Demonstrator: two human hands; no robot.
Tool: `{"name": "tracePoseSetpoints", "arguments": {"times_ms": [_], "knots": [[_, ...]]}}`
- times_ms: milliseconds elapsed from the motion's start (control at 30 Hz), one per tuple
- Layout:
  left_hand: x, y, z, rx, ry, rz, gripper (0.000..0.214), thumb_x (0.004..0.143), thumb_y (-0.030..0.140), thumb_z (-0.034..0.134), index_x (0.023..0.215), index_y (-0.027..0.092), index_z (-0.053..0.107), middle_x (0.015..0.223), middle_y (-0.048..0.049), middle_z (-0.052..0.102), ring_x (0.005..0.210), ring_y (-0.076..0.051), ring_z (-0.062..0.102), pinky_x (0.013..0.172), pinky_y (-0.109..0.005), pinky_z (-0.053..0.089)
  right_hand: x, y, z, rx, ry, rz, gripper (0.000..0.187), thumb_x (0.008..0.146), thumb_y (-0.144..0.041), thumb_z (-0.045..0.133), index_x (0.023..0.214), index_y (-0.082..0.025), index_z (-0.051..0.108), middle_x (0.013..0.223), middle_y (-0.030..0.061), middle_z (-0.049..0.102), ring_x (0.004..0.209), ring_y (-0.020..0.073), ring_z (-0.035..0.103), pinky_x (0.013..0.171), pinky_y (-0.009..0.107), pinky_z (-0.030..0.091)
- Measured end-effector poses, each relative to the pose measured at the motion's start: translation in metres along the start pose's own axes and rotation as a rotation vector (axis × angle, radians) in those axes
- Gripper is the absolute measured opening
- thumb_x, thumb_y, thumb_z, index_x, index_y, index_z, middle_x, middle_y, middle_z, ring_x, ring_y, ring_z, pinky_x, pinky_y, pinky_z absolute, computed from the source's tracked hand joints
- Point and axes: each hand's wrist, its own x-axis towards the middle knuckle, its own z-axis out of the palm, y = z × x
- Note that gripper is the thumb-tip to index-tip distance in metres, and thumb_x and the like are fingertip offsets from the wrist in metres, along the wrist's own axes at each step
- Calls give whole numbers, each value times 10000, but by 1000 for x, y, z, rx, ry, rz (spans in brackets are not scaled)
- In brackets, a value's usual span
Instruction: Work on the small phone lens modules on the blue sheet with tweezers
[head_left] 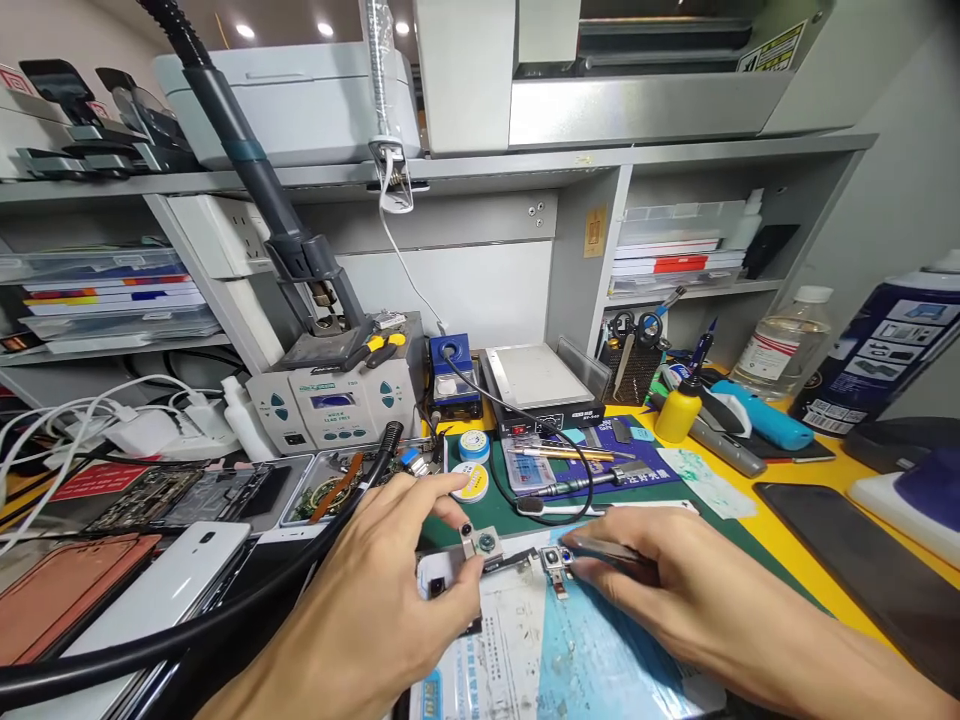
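Between the thumb and fingers of my left hand (382, 580) is a small silver camera module (486, 543) with a round lens. My right hand (667, 575) is closed around metal tweezers (611, 550). Their tips are at a second, dual-lens camera module (556, 560) with a short flex connector hanging below it; whether they grip it I cannot tell. Both modules are over a work surface with a printed white sheet (506, 640) and a light blue sheet (592, 650). A dark part beneath my left thumb is mostly hidden.
A black hose (225, 610) crosses at left, past a white phone (187, 575). Behind are a soldering iron (592, 485), round tins (471, 482) and a hot-air station (337, 405). To the right are a yellow bottle (677, 415) and a dark phone (862, 560).
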Motion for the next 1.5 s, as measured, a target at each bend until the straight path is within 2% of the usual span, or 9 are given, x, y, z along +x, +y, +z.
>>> {"name": "tracePoseSetpoints", "arguments": {"times_ms": [200,400,633,733,1000,1133,1267,1367,1500], "knots": [[-2,-1,3,40,36,77,427,859,252,587,1271,308,493,1030,18,670,1021,-219,634,928,-452,517,-1,4,-3,-8,-25,9,156,907,-221,595,875,-228,747,771,6,698,659,176,563,584,255,409],[-6,4,9,60,17,175,453,853,223,603,1287,293,492,1041,7,664,996,-200,637,879,-376,542,-3,12,-19,2,-6,35,179,904,-241,582,910,-218,759,747,-2,639,644,165,515,555,245,386],[-6,9,20,71,13,255,477,828,177,600,1283,273,494,1008,1,662,954,-200,633,867,-379,538,0,15,-25,37,-7,45,158,894,-257,609,886,-207,759,707,-14,601,617,154,487,542,237,383],[-7,9,21,64,29,233,444,848,176,579,1270,283,495,1016,0,656,972,-203,622,880,-384,524,1,17,-26,48,4,60,157,896,-255,605,887,-211,755,719,-13,616,631,159,512,555,239,391],[-4,11,16,142,34,327,428,847,156,589,1257,237,498,994,-17,655,963,-212,616,879,-405,530,3,21,-31,73,-6,110,203,956,-280,538,957,-224,733,753,-18,610,659,163,510,577,254,385],[-2,13,13,178,49,389,398,850,143,582,1239,200,518,948,-31,652,921,-213,606,836,-399,541,2,22,-30,78,-18,102,179,941,-288,576,934,-235,747,764,-17,645,653,163,514,571,257,375],[-4,13,11,213,71,417,351,877,160,570,1228,168,555,908,-43,657,914,-215,603,884,-425,535,-1,21,-29,115,30,90,144,894,-319,657,845,-227,757,710,-13,634,628,166,520,563,259,381],[-6,15,7,204,49,396,397,853,193,593,1249,200,573,1034,-49,678,1017,-226,609,956,-435,525,0,19,-30,185,99,90,154,866,-373,707,864,-226,755,712,-5,629,648,179,535,574,264,397],[-2,23,2,243,-54,425,487,767,232,618,1254,221,616,1277,-92,635,1187,-305,583,972,-521,549,7,21,-32,348,231,123,295,943,-486,613,912,-207,703,649,-28,511,581,155,454,508,260,356]]}}
